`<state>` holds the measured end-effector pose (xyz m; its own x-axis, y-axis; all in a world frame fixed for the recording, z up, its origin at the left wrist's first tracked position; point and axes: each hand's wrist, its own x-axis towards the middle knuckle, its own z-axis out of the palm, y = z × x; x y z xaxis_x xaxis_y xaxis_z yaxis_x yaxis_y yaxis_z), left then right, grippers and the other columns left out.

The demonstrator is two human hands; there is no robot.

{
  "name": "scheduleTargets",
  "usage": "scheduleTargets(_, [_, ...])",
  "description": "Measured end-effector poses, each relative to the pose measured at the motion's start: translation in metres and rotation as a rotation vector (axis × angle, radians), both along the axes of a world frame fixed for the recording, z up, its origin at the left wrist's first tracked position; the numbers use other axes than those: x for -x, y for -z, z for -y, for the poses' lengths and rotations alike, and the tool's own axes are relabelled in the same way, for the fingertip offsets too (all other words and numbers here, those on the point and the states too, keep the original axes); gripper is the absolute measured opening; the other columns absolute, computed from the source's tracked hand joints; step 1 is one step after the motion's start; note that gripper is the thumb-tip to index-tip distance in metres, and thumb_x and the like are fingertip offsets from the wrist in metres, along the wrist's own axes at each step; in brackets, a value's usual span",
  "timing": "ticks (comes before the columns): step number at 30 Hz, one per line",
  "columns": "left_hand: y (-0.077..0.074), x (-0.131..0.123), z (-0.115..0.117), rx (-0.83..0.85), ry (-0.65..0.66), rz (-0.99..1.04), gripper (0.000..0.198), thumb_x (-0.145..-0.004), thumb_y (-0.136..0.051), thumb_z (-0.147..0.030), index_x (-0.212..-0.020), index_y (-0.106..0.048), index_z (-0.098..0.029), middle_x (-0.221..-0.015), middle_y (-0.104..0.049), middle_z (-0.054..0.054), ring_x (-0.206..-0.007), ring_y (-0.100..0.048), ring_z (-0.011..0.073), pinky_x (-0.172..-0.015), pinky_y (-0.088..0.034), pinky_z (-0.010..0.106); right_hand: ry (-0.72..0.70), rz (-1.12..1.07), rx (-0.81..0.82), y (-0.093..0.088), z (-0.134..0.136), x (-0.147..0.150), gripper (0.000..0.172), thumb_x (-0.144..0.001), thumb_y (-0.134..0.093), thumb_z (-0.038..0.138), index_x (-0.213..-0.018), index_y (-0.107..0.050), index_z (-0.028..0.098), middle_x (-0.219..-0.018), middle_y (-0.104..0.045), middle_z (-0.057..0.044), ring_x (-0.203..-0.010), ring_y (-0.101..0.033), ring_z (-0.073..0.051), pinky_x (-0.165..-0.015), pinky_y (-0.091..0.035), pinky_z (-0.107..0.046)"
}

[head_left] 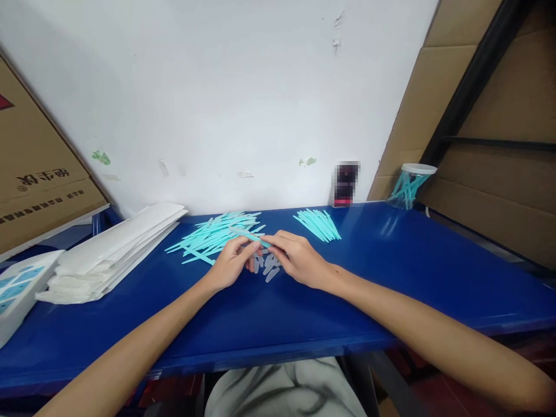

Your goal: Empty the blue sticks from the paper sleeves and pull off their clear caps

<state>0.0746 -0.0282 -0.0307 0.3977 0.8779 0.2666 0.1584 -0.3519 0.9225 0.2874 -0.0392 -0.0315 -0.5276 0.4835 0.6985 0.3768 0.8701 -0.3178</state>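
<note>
A slim turquoise eyebrow razor [252, 236] with a pale end is held between my two hands, its pale end pointing up and left. My right hand [295, 255] pinches its near end. The fingers of my left hand [234, 260] are closed around its middle, partly hiding it. Beneath and between the hands lie several small translucent caps [271, 267], some covered by my fingers. Behind my left hand spreads a loose heap of similar turquoise razors [217, 231]. A neater fanned bunch of razors [318, 225] lies beyond my right hand.
White paper or plastic sleeves [117, 249] are stacked at the left, near a white tray [43, 272] with blue pieces. A clear lidded jar [408, 188] of turquoise sticks stands back right. Cardboard [39, 156] and a white wall [243, 104] border the blue table [417, 272].
</note>
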Motion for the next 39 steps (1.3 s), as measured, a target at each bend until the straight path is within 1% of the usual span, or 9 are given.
scheduleTargets(5, [0.001,0.012,-0.012,-0.101,-0.138,0.07,0.036,-0.093,-0.057,-0.05,-0.078,-0.058,-0.017,-0.071,-0.06,-0.001,-0.052,-0.058,0.0105,-0.055,-0.046,0.026,0.042,0.046,0.025,0.003,-0.007,-0.004,0.034,-0.104,-0.038,0.02,-0.134,-0.054,0.021,-0.1,-0.062,-0.008,-0.086,-0.06,-0.021,-0.079,-0.052,-0.034])
scheduleTargets(12, [0.001,0.015,-0.014,-0.136,-0.118,-0.039,0.039,-0.096,-0.049,-0.051,-0.077,-0.057,-0.018,-0.067,-0.057,-0.001,-0.052,-0.055,0.0112,-0.057,-0.045,0.027,0.081,0.136,0.064,-0.001,-0.009,-0.014,0.031,-0.105,-0.032,0.017,-0.131,-0.05,0.02,-0.109,-0.059,-0.01,-0.091,-0.06,-0.021,-0.082,-0.051,-0.036])
scheduleTargets(17, [-0.003,0.01,-0.013,-0.088,-0.135,0.042,0.04,-0.093,-0.049,-0.048,-0.065,-0.049,-0.019,-0.061,-0.051,-0.001,-0.049,-0.052,0.0116,-0.054,-0.043,0.028,0.166,0.235,0.02,-0.008,-0.002,-0.011,0.032,-0.108,-0.032,0.028,-0.133,-0.049,0.021,-0.108,-0.062,-0.01,-0.084,-0.061,-0.021,-0.075,-0.05,-0.033])
scheduleTargets(22, [-0.008,0.031,-0.029,-0.111,-0.433,0.235,0.035,-0.094,-0.04,-0.039,-0.063,-0.036,-0.022,-0.057,-0.04,-0.003,-0.046,-0.044,0.0114,-0.048,-0.037,0.027,0.42,0.283,0.024,-0.006,-0.026,-0.031,0.034,-0.107,-0.034,0.028,-0.128,-0.057,0.016,-0.106,-0.065,-0.013,-0.082,-0.062,-0.022,-0.069,-0.048,-0.032])
scheduleTargets(25, [-0.008,0.044,-0.031,-0.297,-0.477,-0.078,0.038,-0.095,-0.042,-0.038,-0.061,-0.039,-0.021,-0.056,-0.041,-0.002,-0.051,-0.044,0.0127,-0.055,-0.037,0.028,0.606,0.282,0.111,-0.005,-0.052,-0.063,0.031,-0.105,-0.038,0.024,-0.119,-0.063,0.014,-0.109,-0.069,-0.015,-0.094,-0.065,-0.025,-0.081,-0.048,-0.034])
scheduleTargets(29, [-0.004,0.039,-0.022,-0.543,-0.263,-0.636,0.04,-0.099,-0.042,-0.041,-0.066,-0.049,-0.02,-0.063,-0.053,0.0,-0.06,-0.047,0.0147,-0.061,-0.033,0.029,0.921,0.324,0.243,-0.007,-0.076,-0.099,0.034,-0.102,-0.042,0.026,-0.127,-0.062,0.012,-0.109,-0.072,-0.019,-0.1,-0.067,-0.029,-0.083,-0.047,-0.033])
scheduleTargets(33, [-0.003,0.025,-0.015,-0.524,-0.102,-0.801,0.039,-0.101,-0.041,-0.048,-0.084,-0.064,-0.021,-0.077,-0.065,0.002,-0.068,-0.057,0.0174,-0.063,-0.036,0.029,1.059,0.339,0.364,-0.006,-0.082,-0.113,0.041,-0.098,-0.049,0.029,-0.135,-0.056,0.012,-0.109,-0.071,-0.021,-0.097,-0.069,-0.031,-0.079,-0.047,-0.034])
scheduleTargets(36, [-0.007,0.029,-0.017,-0.525,-0.143,-0.849,0.041,-0.101,-0.038,-0.05,-0.097,-0.067,-0.022,-0.08,-0.067,0.003,-0.069,-0.059,0.019,-0.064,-0.037,0.03,1.073,0.364,0.417,-0.005,-0.082,-0.113,0.038,-0.095,-0.051,0.028,-0.129,-0.056,0.013,-0.108,-0.071,-0.02,-0.093,-0.068,-0.031,-0.075,-0.047,-0.035])
scheduleTargets(39, [-0.013,0.045,-0.026,-0.642,-0.209,-0.949,0.037,-0.1,-0.037,-0.043,-0.103,-0.067,-0.021,-0.089,-0.069,0.006,-0.079,-0.062,0.023,-0.067,-0.039,0.032,1.067,0.416,0.421,-0.005,-0.081,-0.111,0.031,-0.094,-0.051,0.028,-0.121,-0.06,0.015,-0.104,-0.071,-0.019,-0.091,-0.068,-0.03,-0.073,-0.047,-0.034])
